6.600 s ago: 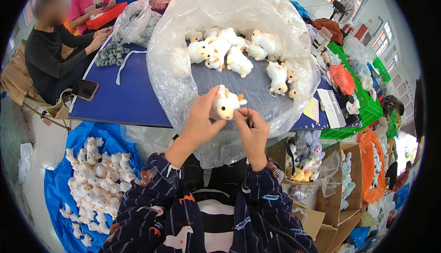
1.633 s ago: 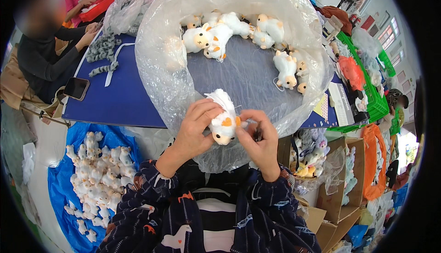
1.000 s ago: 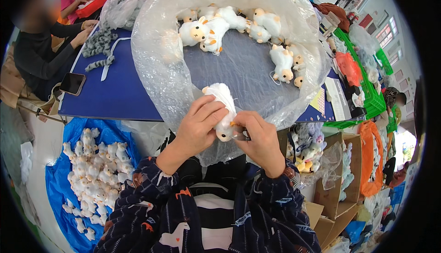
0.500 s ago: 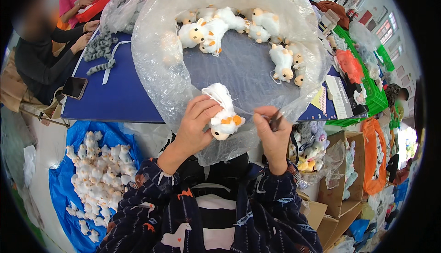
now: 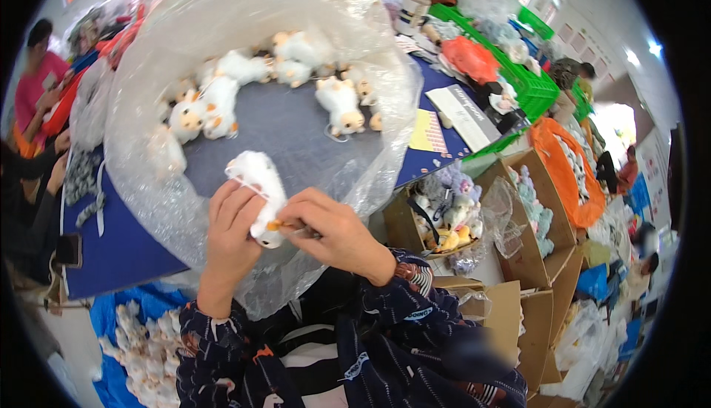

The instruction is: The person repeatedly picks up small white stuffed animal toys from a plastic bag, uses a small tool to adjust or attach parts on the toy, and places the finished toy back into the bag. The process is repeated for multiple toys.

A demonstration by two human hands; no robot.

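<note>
My left hand (image 5: 231, 224) grips a small white plush toy (image 5: 258, 180) with an orange patch, just above my lap. My right hand (image 5: 339, 232) pinches a small dark tool (image 5: 305, 232) whose tip touches the toy's orange patch. Both hands are in front of a large clear plastic bag (image 5: 148, 186) lying open on the blue table (image 5: 122, 256). Inside the bag lie several more white and orange plush toys (image 5: 201, 112), spread along its far side.
Open cardboard boxes (image 5: 544, 260) with plush toys stand at my right. Green crates (image 5: 535, 88) and an orange bag (image 5: 566, 164) are beyond them. A blue sheet (image 5: 111, 319) piled with white plush toys lies at lower left. Other people (image 5: 35, 93) sit at the table's left end.
My right hand, which had pulled away to the right with the tool, has come back against the toy. The toy has been turned in my left hand, and my view has swung.
</note>
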